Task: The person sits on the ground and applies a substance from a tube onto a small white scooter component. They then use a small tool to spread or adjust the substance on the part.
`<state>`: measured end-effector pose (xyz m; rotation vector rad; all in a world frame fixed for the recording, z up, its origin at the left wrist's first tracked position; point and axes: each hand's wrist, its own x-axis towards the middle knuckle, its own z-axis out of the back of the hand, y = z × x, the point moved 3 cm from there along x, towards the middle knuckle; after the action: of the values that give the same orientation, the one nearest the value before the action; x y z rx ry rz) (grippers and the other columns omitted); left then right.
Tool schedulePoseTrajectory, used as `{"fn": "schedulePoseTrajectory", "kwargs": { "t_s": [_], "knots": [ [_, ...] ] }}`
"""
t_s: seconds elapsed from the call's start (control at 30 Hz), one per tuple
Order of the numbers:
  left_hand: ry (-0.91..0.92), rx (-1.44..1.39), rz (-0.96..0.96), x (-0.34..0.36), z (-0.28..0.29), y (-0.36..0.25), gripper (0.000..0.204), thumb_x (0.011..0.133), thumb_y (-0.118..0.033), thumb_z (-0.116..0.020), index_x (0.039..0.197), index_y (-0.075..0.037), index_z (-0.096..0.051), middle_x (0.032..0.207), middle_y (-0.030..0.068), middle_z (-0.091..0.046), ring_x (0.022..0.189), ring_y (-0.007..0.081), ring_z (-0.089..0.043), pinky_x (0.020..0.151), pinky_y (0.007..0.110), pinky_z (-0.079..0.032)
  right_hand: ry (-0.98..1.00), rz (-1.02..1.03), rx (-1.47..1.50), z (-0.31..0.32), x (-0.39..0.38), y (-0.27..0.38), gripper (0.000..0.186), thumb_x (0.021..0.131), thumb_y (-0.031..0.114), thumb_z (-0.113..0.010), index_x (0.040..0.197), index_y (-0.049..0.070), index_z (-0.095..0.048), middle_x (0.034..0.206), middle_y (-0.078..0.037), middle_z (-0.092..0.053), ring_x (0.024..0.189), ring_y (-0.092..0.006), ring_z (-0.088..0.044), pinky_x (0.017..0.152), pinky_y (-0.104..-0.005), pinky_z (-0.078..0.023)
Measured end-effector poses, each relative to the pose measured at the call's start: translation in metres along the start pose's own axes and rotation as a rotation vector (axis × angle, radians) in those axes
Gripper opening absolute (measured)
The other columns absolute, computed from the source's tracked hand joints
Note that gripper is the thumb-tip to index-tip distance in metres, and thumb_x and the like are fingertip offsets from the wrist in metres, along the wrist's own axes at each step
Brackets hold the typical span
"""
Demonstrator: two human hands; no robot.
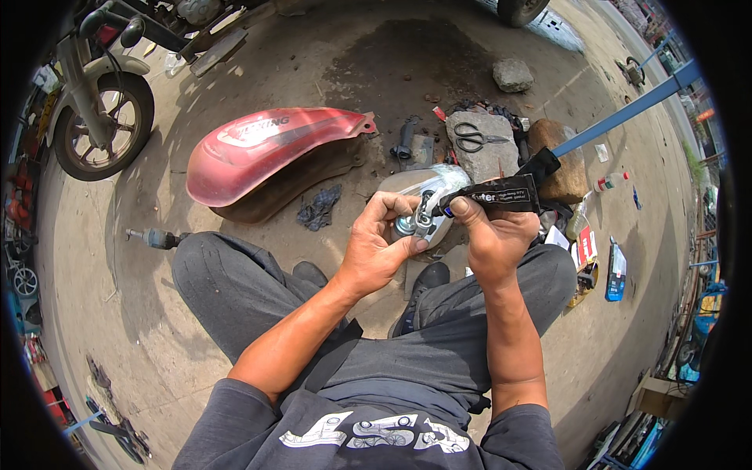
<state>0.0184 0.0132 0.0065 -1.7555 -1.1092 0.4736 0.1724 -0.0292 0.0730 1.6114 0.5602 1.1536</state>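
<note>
My left hand (374, 249) is closed on a small shiny metal part (424, 225), pinched between thumb and fingers. My right hand (501, 241) grips a black sealant tube (505, 193), its nozzle end pointing left and close against the metal part. Whether the nozzle touches it I cannot tell. Behind both hands lies a rounded, pale item with clear plastic (431, 178) over it, partly covered by my fingers. Beyond, black-handled scissors (474, 139) rest on a flat grey stone (484, 160).
A red motorcycle fuel tank (274, 149) lies on the ground to the left, beside a crumpled dark rag (319, 207). A power tool (154, 238) is near my left knee. A motorcycle wheel (106, 125) stands far left. A blue pole (627, 108) slants in beside a brown stone (562, 176).
</note>
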Motion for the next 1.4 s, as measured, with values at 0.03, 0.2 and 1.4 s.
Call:
{"fn": "schedulePoseTrajectory", "kwargs": {
  "t_s": [0.03, 0.2, 1.4],
  "knots": [
    [-0.003, -0.003, 0.003, -0.0003, 0.0005, 0.0002, 0.042, 0.077, 0.008, -0.073, 0.108, -0.005, -0.048, 0.119, 0.0077, -0.057, 0.109, 0.0118, -0.054, 0.095, 0.029, -0.048, 0.006, -0.001, -0.002, -0.0003, -0.0005, 0.0003, 0.014, 0.08, -0.007, -0.074, 0.092, -0.005, -0.069, 0.086, -0.008, -0.071, 0.078, -0.0121, -0.064, 0.071, -0.0265, -0.052],
    [0.005, -0.005, 0.021, -0.0006, 0.0027, 0.0036, 0.045, 0.077, 0.009, -0.075, 0.108, -0.005, -0.046, 0.123, 0.0118, -0.056, 0.111, 0.015, -0.055, 0.097, 0.032, -0.049, -0.004, -0.05, 0.064, 0.0011, -0.0001, 0.0009, 0.013, 0.08, -0.005, -0.075, 0.092, -0.005, -0.069, 0.085, -0.007, -0.071, 0.076, -0.0114, -0.064, 0.07, -0.0256, -0.052],
    [-0.06, 0.031, 0.028, -0.0005, 0.004, 0.0033, 0.044, 0.074, 0.014, -0.07, 0.107, -0.005, -0.048, 0.118, 0.0071, -0.056, 0.112, 0.0131, -0.054, 0.096, 0.028, -0.048, 0.031, -0.039, 0.042, -0.0017, -0.0018, 0.0038, 0.015, 0.08, -0.008, -0.073, 0.094, -0.005, -0.069, 0.087, -0.008, -0.071, 0.08, -0.0123, -0.064, 0.073, -0.0266, -0.052]
  ]
}}
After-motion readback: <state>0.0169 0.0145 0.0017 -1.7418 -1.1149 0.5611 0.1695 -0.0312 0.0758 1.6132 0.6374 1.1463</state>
